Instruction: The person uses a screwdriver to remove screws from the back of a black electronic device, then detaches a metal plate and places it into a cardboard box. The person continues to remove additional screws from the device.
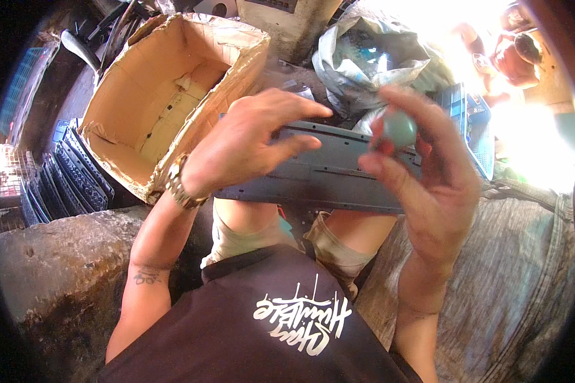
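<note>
A long dark grey panel (345,172) with small holes and raised ribs lies across my thighs. My left hand (255,137), with a metal watch on its wrist, hovers over the panel's left part; its thumb and fingers are apart with nothing between them. Raised above the panel's right end, my right hand (428,153) grips a tool-like thing with a rounded grey-green end (399,129) and some red beside the fingers. The rest of that thing is hidden by the hand, so its kind does not show.
An open cardboard box (166,159) stands at the left, beside a stack of black slotted panels (67,175). Beyond my lap is a grey sack (370,60). A blue crate (473,127) stands at the right. Another person (514,57) is at the far right.
</note>
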Tool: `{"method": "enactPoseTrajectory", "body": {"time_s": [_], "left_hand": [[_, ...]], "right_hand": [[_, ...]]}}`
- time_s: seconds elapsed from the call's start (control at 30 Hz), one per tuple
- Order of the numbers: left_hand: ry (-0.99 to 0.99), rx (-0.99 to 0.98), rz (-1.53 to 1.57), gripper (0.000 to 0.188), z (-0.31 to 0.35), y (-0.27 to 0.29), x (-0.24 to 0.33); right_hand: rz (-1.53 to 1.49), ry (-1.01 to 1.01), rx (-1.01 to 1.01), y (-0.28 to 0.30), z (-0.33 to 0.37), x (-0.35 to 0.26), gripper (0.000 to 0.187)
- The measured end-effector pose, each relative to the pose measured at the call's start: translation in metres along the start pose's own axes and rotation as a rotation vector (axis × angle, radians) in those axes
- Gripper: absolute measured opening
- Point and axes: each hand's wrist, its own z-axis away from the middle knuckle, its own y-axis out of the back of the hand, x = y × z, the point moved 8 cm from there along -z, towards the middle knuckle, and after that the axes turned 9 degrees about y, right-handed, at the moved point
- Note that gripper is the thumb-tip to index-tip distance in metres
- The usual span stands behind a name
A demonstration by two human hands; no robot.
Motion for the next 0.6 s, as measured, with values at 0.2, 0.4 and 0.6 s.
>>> {"method": "enactPoseTrajectory", "body": {"time_s": [0.2,0.4,0.6], "left_hand": [[0.079,-0.234,0.195,0.017,-0.028,-0.025,-0.003],[0.050,-0.035,0.136,0.012,-0.029,-0.012,-0.010],[0.120,-0.033,0.117,0.014,-0.028,-0.016,-0.023]], "right_hand": [[-0.157,0.028,0.095,-0.008,-0.034,0.000,0.053],[-0.085,0.084,0.055,-0.013,-0.041,0.014,0.047],[-0.032,0.142,0.060,-0.019,-0.038,0.026,0.042]]}}
